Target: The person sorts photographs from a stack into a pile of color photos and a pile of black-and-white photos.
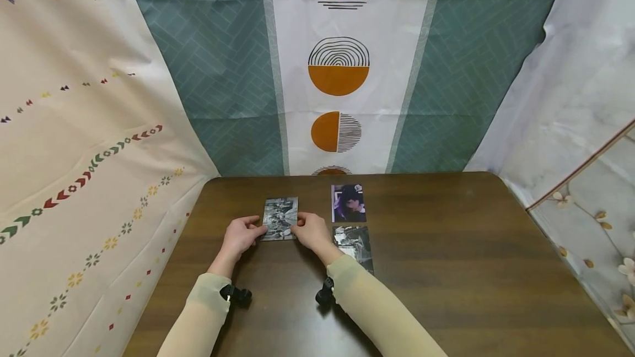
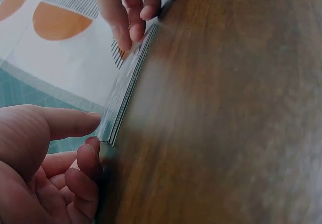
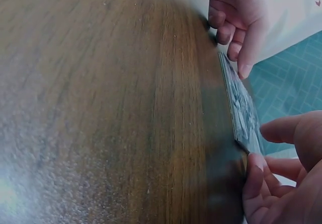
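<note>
A stack of photo prints [image 1: 280, 218], with a black-and-white picture on top, lies on the table left of the middle. Its several layered edges show in the left wrist view, where the stack [image 2: 127, 95] is seen nearly edge-on. My left hand [image 1: 240, 236] pinches the left side, thumb near the lower corner. On the opposite side my right hand [image 1: 312, 231] pinches the right edge, its thumb over the top print. In the right wrist view the stack [image 3: 242, 105] lies between both hands. The prints below the top one are hidden.
Right of the stack lies a purple-toned photo [image 1: 349, 203] of a person. Just below it is a black-and-white photo [image 1: 358, 244], partly covered by my right forearm. The brown wooden table [image 1: 446, 258] meets patterned cloths at its back and sides.
</note>
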Tool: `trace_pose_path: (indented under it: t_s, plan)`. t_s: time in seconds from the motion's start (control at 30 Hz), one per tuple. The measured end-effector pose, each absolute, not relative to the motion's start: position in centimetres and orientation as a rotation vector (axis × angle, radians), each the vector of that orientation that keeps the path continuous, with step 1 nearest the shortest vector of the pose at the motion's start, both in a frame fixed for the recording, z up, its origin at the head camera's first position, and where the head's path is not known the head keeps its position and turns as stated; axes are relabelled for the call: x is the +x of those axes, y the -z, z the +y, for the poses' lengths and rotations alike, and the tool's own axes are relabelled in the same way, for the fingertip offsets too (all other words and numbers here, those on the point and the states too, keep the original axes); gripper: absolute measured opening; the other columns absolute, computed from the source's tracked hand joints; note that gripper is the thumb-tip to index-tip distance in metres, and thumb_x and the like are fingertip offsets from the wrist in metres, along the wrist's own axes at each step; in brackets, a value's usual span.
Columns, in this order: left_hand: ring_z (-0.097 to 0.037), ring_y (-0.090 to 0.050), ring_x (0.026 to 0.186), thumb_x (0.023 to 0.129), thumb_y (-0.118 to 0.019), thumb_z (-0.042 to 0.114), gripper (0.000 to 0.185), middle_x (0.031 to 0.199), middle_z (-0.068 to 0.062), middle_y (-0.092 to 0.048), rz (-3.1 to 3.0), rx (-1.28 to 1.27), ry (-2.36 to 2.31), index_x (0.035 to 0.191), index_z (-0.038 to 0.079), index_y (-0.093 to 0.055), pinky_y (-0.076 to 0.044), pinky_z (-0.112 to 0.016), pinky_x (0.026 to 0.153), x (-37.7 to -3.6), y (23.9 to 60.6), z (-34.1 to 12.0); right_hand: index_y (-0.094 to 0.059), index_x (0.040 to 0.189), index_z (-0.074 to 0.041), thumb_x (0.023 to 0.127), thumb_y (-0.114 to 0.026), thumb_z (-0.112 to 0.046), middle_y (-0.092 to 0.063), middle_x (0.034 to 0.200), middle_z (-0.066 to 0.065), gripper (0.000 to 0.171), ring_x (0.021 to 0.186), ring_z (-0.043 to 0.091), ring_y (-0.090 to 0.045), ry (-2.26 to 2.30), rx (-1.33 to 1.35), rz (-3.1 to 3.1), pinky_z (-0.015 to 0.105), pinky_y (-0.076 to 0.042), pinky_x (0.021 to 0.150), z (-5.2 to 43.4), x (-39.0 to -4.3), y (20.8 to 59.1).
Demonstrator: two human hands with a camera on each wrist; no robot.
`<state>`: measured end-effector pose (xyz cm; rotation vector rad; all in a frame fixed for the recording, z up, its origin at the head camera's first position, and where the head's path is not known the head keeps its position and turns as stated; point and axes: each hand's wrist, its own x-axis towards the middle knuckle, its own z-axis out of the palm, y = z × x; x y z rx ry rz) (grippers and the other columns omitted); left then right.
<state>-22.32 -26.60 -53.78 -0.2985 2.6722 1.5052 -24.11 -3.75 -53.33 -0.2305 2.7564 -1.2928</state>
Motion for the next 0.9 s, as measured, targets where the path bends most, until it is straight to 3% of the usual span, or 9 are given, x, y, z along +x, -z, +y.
trace_pose_path:
  t_s: [0.5,0.9]
  plan:
    - [-0.016,-0.054,0.056,0.096,-0.080,0.019,0.055,0.078,-0.005,-0.061,2.678,-0.293,-1.470,0.143,-0.005,-0.064,-0.042,-0.030,0.052,-22.50,54.05,-26.11,-0.072,0.140,-0.009,0.095,-0.074,-0.025,-0.077,0.119,0.000,0.048,0.117,0.024,-0.069,1.264,-0.202,2.729,0.042,-0.054,0.098,-3.69,-24.35,53.21]
    - [-0.017,-0.054,0.058,0.096,-0.078,0.018,0.051,0.076,-0.005,-0.063,2.723,-0.259,-1.401,0.141,-0.004,-0.067,-0.043,-0.032,0.054,-22.53,54.00,-25.97,-0.072,0.140,-0.008,0.096,-0.073,-0.024,-0.077,0.119,0.002,0.047,0.116,0.024,-0.069,1.267,-0.207,2.713,0.043,-0.054,0.098,-3.69,-24.27,52.94]
